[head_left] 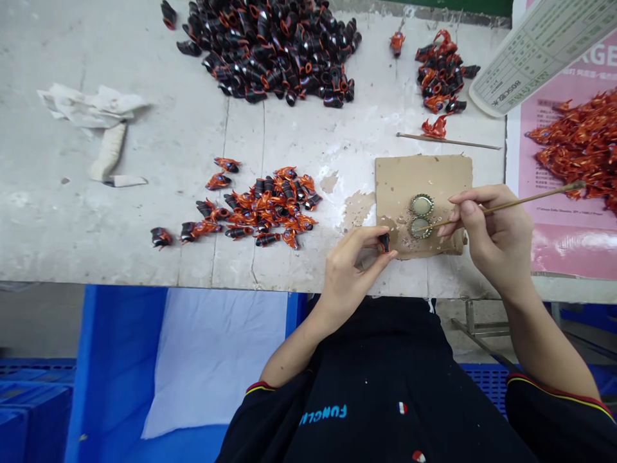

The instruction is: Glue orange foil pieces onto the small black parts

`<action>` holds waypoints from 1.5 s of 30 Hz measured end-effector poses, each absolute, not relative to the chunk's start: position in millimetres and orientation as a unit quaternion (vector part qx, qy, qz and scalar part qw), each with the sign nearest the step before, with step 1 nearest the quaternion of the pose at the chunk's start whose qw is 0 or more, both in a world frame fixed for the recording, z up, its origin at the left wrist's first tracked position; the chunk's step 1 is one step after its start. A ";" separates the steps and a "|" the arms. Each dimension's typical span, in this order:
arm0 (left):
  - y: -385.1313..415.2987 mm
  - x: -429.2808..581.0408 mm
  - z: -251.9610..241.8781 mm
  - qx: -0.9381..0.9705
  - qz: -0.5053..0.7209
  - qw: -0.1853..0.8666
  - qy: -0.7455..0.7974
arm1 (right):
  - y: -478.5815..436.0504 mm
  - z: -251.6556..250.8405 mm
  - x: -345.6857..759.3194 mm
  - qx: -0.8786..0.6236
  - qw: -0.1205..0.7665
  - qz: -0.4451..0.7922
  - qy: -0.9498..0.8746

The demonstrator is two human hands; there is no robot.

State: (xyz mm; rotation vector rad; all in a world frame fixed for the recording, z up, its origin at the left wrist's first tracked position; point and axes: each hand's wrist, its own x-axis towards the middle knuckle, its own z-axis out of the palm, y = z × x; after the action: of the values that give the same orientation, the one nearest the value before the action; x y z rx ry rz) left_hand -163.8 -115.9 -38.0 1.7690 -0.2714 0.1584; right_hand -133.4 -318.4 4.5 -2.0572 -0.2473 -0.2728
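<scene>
My left hand (351, 269) is closed in a pinch around a small black plastic part (384, 242) with an orange edge, just above the table's front. In my right hand (499, 235) a thin wooden stick (535, 195) is gripped like a pen. The stick's lower tip reaches into the nearer of two bottle caps (420, 227), which seems to hold a pale liquid. The farther bottle cap (422, 205) touches it and also looks filled. Both caps sit on a stained cardboard square (424, 173).
A big pile of black parts (274, 48) lies at the back. Orange-and-black pieces (265, 206) are grouped left of my hands. Orange parts (578, 145) cover a pink sheet (554, 247) at right, beside a white bottle (535, 61). Another stick (448, 141) and a crumpled tissue (96, 106) lie there.
</scene>
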 end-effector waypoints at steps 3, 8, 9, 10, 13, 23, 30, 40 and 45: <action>-115.6 -163.9 -38.2 0.772 0.068 0.620 -0.120 | -316.4 3.8 -131.7 -0.853 0.501 -0.116 -0.096; -115.2 -164.2 -38.3 0.774 0.064 0.619 -0.118 | -316.8 4.3 -132.5 -0.866 0.470 -0.146 -0.093; -115.1 -164.2 -38.1 0.773 0.063 0.620 -0.118 | -317.6 4.9 -133.2 -0.871 0.458 -0.150 -0.095; -115.2 -164.2 -38.0 0.771 0.063 0.622 -0.118 | -318.4 5.6 -133.9 -0.876 0.447 -0.152 -0.098; -115.3 -164.5 -37.5 0.766 0.065 0.628 -0.119 | -320.0 8.8 -135.3 -0.886 0.419 -0.158 -0.122; -115.7 -165.1 -37.5 0.754 0.066 0.643 -0.118 | -316.3 8.1 -132.3 -0.863 0.478 -0.123 -0.106; -115.7 -165.1 -37.1 0.754 0.067 0.643 -0.121 | -321.2 7.6 -134.2 -0.873 0.453 -0.150 -0.101; -115.7 -165.1 -37.1 0.760 0.072 0.634 -0.122 | -325.9 22.2 -139.0 -0.866 0.439 -0.197 -0.139; -115.9 -164.9 -37.4 0.758 0.072 0.636 -0.124 | -325.4 27.1 -139.4 -0.845 0.466 -0.223 -0.138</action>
State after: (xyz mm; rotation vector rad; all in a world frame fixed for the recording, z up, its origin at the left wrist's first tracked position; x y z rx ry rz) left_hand -164.9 -115.9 -37.4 1.7326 -0.2824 0.1647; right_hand -139.4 -325.4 27.1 -2.0737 -0.3381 -0.5482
